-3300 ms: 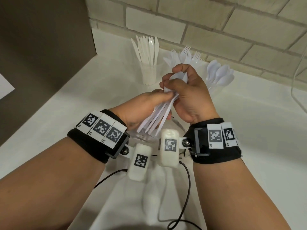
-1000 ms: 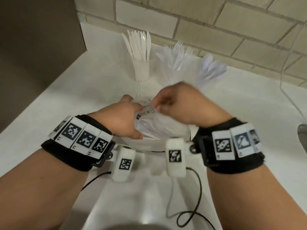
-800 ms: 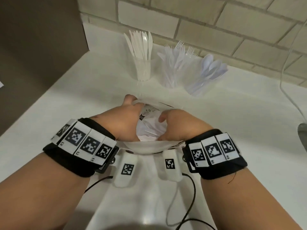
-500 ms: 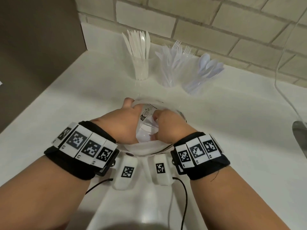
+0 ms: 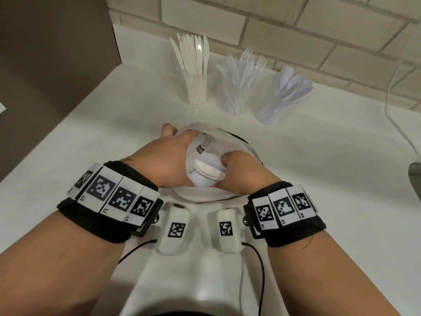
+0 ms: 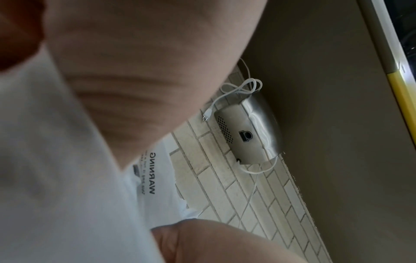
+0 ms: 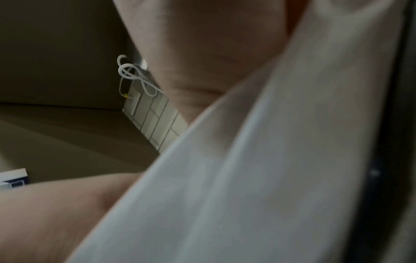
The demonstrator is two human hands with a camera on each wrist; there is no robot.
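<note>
A clear plastic bag [image 5: 206,144] with black print sits in a round clear bowl [image 5: 251,153] on the white counter. My left hand [image 5: 164,160] grips the bag's left side and holds its mouth open, thumb over the far edge. My right hand [image 5: 238,171] reaches into the bag with curled fingers around white plastic cutlery [image 5: 207,170]; the fingertips are hidden. In the left wrist view my palm [image 6: 135,71] lies against the bag [image 6: 155,179]. The right wrist view is blurred, showing the hand [image 7: 202,44] against white plastic [image 7: 270,160].
Three clear cups stand at the back by the brick wall: knives [image 5: 193,71], forks [image 5: 239,85], spoons [image 5: 286,92]. A white cord [image 5: 390,87] hangs at the right above a metal object [image 5: 415,176]. A brown wall [image 5: 57,53] bounds the counter's left side.
The hands held a bundle of white cutlery above the bowl; they have since come down to the bag. Over the last second my right hand went deeper into it.
</note>
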